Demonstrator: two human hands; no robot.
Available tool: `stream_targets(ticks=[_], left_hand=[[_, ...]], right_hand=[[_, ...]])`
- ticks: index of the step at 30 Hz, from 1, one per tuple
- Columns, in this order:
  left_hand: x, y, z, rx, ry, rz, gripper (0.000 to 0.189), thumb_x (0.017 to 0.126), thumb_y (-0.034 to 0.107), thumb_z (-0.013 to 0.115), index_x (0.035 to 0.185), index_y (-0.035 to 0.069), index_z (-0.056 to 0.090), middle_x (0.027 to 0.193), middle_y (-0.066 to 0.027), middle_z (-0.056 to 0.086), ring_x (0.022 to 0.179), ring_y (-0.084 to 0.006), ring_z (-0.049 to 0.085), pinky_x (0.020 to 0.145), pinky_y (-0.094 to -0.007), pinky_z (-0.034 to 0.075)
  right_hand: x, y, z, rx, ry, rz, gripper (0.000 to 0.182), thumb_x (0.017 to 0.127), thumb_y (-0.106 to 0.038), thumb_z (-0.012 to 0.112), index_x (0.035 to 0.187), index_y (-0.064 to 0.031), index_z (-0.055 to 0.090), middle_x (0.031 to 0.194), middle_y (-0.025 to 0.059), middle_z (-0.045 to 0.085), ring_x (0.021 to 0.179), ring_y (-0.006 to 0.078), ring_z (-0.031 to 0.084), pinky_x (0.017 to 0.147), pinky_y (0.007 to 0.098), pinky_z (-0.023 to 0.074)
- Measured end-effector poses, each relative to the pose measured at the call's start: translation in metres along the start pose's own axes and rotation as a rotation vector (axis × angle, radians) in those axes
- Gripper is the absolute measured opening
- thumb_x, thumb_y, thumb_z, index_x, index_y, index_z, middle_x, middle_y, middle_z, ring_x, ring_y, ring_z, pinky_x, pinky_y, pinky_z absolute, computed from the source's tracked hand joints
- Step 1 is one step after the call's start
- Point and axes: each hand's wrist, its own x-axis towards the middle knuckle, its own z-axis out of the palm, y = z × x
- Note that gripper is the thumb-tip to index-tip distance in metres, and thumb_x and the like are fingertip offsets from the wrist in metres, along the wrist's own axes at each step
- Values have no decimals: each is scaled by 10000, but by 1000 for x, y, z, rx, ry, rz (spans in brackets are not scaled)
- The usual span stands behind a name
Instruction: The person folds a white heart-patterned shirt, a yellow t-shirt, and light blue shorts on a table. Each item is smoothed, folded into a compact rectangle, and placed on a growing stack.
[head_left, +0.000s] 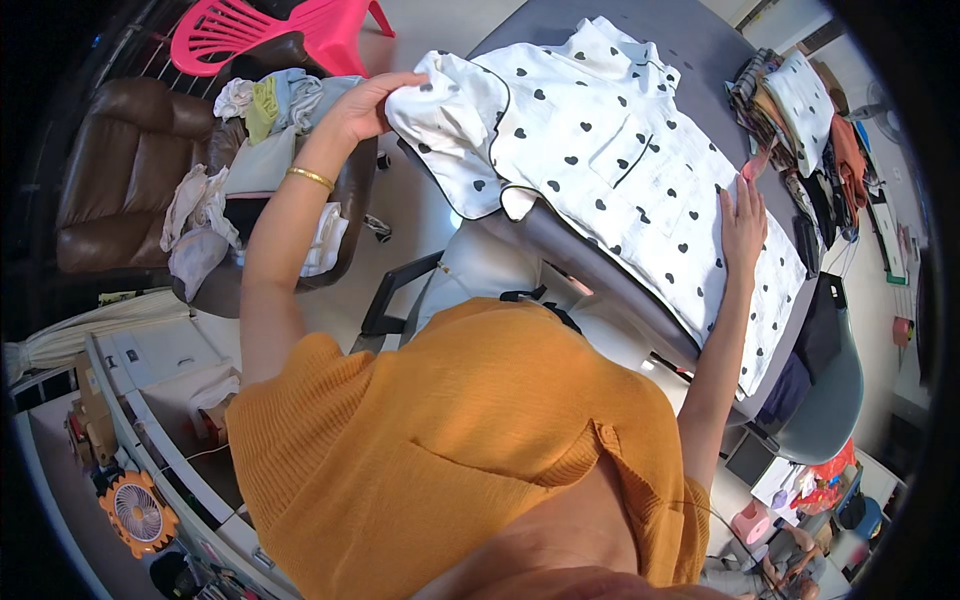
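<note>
A white pajama shirt with black heart prints and dark piping lies spread over a grey padded table. Its collar points to the far side, and its near edge hangs at the table's near rim. At the shirt's left end, my left hand grips a lifted part of the white cloth between thumb and fingers. My right hand rests flat on the cloth towards the right, its fingers extended and holding nothing. A chest pocket with a dark edge shows between the hands.
Folded clothes are piled at the table's far right. On the left, a brown leather chair bears several garments, with a pink plastic chair behind. A grey chair holding dark cloth stands at right. Another person appears at the lower right.
</note>
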Motion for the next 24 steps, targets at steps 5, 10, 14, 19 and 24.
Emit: stream_targets(ticks=[5, 10, 14, 19, 24], left_hand=[[2, 23, -21, 489, 160, 304, 310, 786, 124, 630, 1077, 25, 591, 920, -27, 641, 798, -98, 613, 673, -229, 502], [5, 18, -30, 559, 170, 411, 325, 799, 102, 620, 1119, 67, 568, 938, -6, 619, 790, -72, 580, 647, -207, 472], [7, -10, -48, 381, 112, 119, 317, 800, 64, 605, 1100, 86, 506, 1008, 12, 577, 942, -97, 552, 770, -262, 466], [3, 11, -62, 499, 58, 274, 102, 801, 53, 573, 888, 104, 584, 891, 24, 599, 699, -42, 553, 542, -159, 418], [-40, 86, -10, 854, -35, 515, 91, 812, 48, 530, 786, 99, 601, 837, 35, 589, 592, 9, 488, 469, -111, 355]], right_hand=[[0, 1, -3, 54, 13, -12, 484, 877, -456, 444, 1279, -187, 454, 1354, 81, 396, 1268, 282, 333, 1031, 425, 245], [-1, 3, -3, 53, 41, -28, 468, 876, -444, 452, 1270, -191, 463, 1330, 87, 425, 1256, 287, 351, 1029, 405, 253], [0, 4, 1, 66, 52, -43, 464, 876, -444, 452, 1267, -194, 467, 1330, 80, 427, 1256, 287, 352, 1031, 405, 250], [0, 2, -1, 55, 60, -51, 460, 877, -445, 452, 1262, -195, 473, 1326, 76, 433, 1250, 289, 362, 1031, 403, 251], [-3, 3, 0, 38, 58, -47, 463, 877, -445, 451, 1265, -194, 469, 1325, 78, 434, 1247, 282, 366, 1030, 402, 253]])
